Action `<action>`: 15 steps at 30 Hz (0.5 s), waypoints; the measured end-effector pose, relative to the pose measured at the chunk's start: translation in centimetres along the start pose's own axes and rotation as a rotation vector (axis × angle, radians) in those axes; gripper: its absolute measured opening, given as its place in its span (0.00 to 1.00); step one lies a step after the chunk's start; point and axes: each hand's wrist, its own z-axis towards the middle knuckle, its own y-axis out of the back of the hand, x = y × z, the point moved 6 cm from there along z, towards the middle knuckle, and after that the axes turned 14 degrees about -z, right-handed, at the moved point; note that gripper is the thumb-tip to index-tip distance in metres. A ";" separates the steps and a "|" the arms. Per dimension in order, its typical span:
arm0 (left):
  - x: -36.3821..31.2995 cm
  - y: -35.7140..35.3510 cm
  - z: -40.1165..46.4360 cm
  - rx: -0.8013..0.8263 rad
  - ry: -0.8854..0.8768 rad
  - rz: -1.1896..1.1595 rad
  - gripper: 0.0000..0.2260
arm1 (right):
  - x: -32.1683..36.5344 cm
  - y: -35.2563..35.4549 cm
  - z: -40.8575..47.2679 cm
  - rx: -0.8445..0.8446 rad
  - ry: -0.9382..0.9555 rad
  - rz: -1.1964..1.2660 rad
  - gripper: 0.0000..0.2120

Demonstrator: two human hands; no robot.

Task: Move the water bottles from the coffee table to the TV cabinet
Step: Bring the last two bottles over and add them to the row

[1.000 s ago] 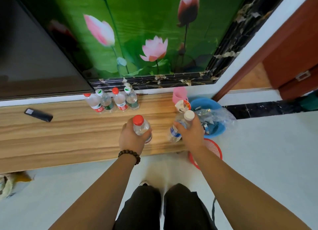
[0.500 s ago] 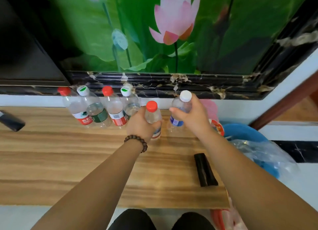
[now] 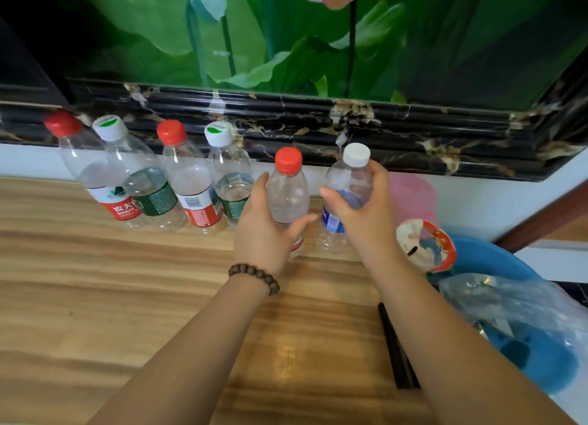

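Both hands are at the back of the wooden TV cabinet (image 3: 127,297), each curled around an upright bottle. Left hand (image 3: 264,230), with a bead bracelet (image 3: 254,276) at the wrist, wraps the red-capped bottle (image 3: 288,195) from the left, thumb across the front and fingers behind; the grip looks loose, and whether it is pressing cannot be told. Right hand (image 3: 362,211) grasps the white-capped bottle (image 3: 348,182) with a blue label, thumb in front and fingers round the right side near the neck. Both bottles appear to stand on the cabinet top, just beside each other; their bases are partly hidden by the hands.

Nearer the viewer, a slim black object (image 3: 396,351) lies on the cabinet top beside the right forearm. Off the cabinet's right end sits a blue basin (image 3: 541,361) with clear plastic bags (image 3: 509,300) in it, and a pink container (image 3: 413,195) stands behind.

To the left of the held pair, four more bottles (image 3: 156,186) stand in a row along the rear edge, caps alternating red, white-green, red, white-green, packed closely together. Behind them runs a black marble moulding (image 3: 381,128) under a green lotus mural (image 3: 286,36).
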 end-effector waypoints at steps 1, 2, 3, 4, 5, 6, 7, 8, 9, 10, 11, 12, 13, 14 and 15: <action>0.7 -0.1 -0.4 -0.007 0.020 -0.032 0.44 | -0.3 -0.1 0.0 -0.009 -0.005 0.003 0.33; 1.5 -0.3 -0.8 -0.018 0.037 -0.048 0.45 | -0.6 -0.1 0.0 -0.011 -0.012 0.002 0.36; 2.2 -0.5 -1.2 -0.027 0.057 -0.046 0.45 | -1.0 -0.3 -0.1 -0.001 -0.020 0.002 0.41; 2.8 -0.7 -1.7 -0.035 0.081 -0.037 0.46 | -1.5 -0.6 -0.3 0.017 -0.032 -0.001 0.45; 3.5 -0.8 -2.3 -0.042 0.111 -0.030 0.46 | -2.0 -0.9 -0.7 0.033 -0.045 -0.006 0.49; 4.0 -1.0 -2.8 -0.054 0.139 -0.026 0.46 | -2.7 -1.3 -1.1 0.042 -0.059 -0.008 0.52; 4.5 -1.1 -3.3 -0.075 0.159 -0.026 0.45 | -3.5 -1.7 -1.4 0.044 -0.076 -0.006 0.55; 4.9 -1.2 -3.7 -0.100 0.178 -0.030 0.43 | -4.2 -2.1 -1.9 0.045 -0.100 -0.008 0.56; 5.3 -1.2 -4.2 -0.123 0.195 -0.038 0.41 | -4.8 -2.5 -2.3 0.047 -0.123 -0.010 0.56; 5.6 -1.3 -4.5 -0.140 0.213 -0.046 0.38 | -5.4 -2.9 -2.6 0.048 -0.143 -0.019 0.55; 5.9 -1.5 -4.8 -0.151 0.226 -0.049 0.36 | -5.9 -3.2 -2.9 0.045 -0.154 -0.027 0.51; 6.1 -1.7 -4.8 -0.157 0.233 -0.046 0.34 | -6.3 -3.5 -3.1 0.035 -0.168 -0.041 0.47; 6.2 -1.8 -4.8 -0.163 0.231 -0.042 0.31 | -6.8 -3.7 -3.2 0.020 -0.179 -0.054 0.41; 6.3 -2.0 -4.6 -0.168 0.235 -0.040 0.29 | -7.1 -3.9 -3.3 0.009 -0.189 -0.065 0.36; 6.4 -2.1 -4.5 -0.173 0.238 -0.042 0.28 | -7.4 -4.0 -3.4 -0.002 -0.195 -0.067 0.33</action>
